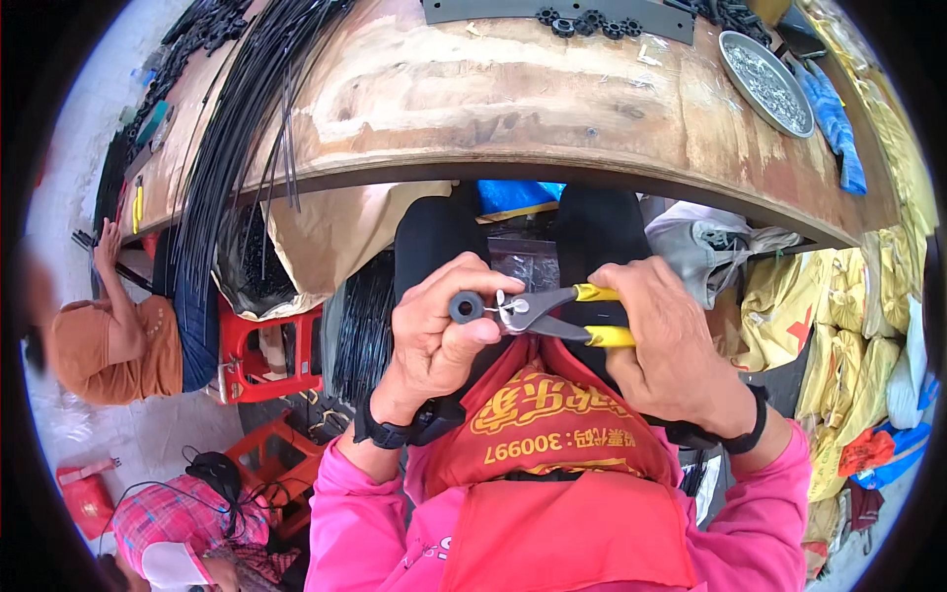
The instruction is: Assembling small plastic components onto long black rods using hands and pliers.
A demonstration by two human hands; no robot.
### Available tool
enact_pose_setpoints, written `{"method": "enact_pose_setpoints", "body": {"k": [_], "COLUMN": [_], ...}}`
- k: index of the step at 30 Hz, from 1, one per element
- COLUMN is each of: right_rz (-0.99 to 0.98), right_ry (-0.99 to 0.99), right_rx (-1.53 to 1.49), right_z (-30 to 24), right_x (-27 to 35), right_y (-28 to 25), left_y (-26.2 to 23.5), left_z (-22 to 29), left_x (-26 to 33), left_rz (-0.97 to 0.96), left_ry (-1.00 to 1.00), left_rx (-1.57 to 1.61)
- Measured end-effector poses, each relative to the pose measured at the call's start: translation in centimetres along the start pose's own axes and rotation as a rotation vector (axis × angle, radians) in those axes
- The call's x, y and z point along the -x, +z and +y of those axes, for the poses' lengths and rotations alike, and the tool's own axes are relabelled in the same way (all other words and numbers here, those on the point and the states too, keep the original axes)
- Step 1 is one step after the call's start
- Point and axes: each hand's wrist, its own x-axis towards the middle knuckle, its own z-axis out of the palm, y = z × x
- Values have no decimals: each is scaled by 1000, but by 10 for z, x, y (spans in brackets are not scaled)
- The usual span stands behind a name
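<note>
Between the fingers and thumb of my left hand (426,340) is a short black tube-shaped piece (466,307), its round hole facing up. My right hand (676,345) grips pliers (610,336) with yellow handles, which are spread apart in a V. The pliers' metal head points left, close beside the black piece and my left thumb. A thin pale strand or pin shows between the black piece and the jaws. Whether the jaws are closed on it is too small to tell. Both hands are in front of me, above my lap and red apron (552,424).
Beyond my knees runs the wooden table (473,109), with long black strips (237,128) hanging over its left edge. Small black round parts (589,24) and a metal tray of small silvery pieces (767,84) lie on it. A red stool (261,350) and two people are at left.
</note>
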Motion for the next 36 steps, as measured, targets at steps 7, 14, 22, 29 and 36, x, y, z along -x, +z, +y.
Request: {"method": "enact_pose_setpoints", "body": {"k": [7,14,22,29,36], "right_rz": [-865,-747,-280,-773,-733], "right_ry": [563,472,206,540,551], "right_rx": [-1104,-980,-544,-1649,-1845], "right_z": [1,7,-5,2,-9], "right_x": [-9,-2,16,19,22], "right_y": [-11,-2,-6,8,8], "left_y": [-7,-4,-8,1,-4], "left_z": [-5,2,-7,-2,4], "left_x": [-4,-3,2,-1,-3], "left_rz": [-128,-109,61,-5,-125], "left_ry": [-67,-124,-161,-118,-158], "left_rx": [234,183,289,386,391]}}
